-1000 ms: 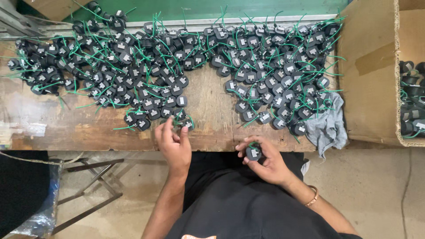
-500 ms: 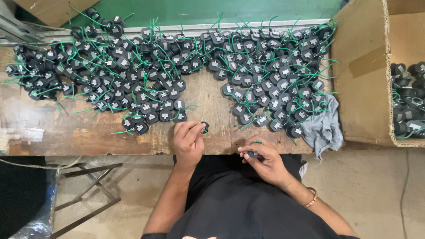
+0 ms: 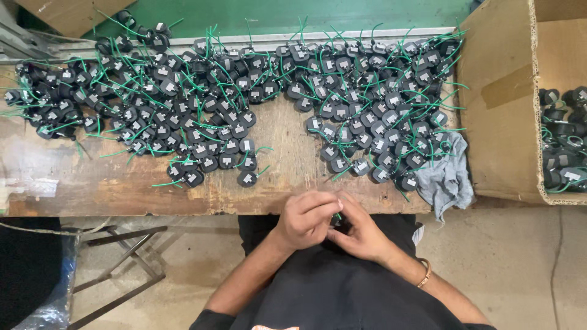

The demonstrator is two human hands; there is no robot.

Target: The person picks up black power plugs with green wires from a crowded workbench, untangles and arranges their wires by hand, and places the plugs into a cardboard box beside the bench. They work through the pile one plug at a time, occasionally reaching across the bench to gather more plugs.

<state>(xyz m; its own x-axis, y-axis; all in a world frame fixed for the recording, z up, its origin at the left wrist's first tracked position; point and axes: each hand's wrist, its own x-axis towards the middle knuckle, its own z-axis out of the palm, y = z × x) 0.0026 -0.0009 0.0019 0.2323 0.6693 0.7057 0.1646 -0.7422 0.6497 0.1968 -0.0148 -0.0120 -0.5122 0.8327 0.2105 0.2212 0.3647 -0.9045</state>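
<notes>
Left hand point(image 3: 304, 220) and right hand point(image 3: 358, 235) press together at the desk point(image 3: 79, 183) edge, fingers curled around a mostly hidden green-wired part point(image 3: 338, 216); black parts point(image 3: 214, 116) heaped beyond, grey rag point(image 3: 449, 177) to the right.

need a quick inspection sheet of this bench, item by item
surface: worn wooden bench, scuffed and stained
job's things: pile of small black parts with green wires across the bench
clutter: grey rag at the bench's right edge
grippers: left hand and right hand together at the front edge, a green wire between them; the grasp is hidden
cables: nothing seen besides the green wires
surroundings: cardboard box on the right, more parts inside
</notes>
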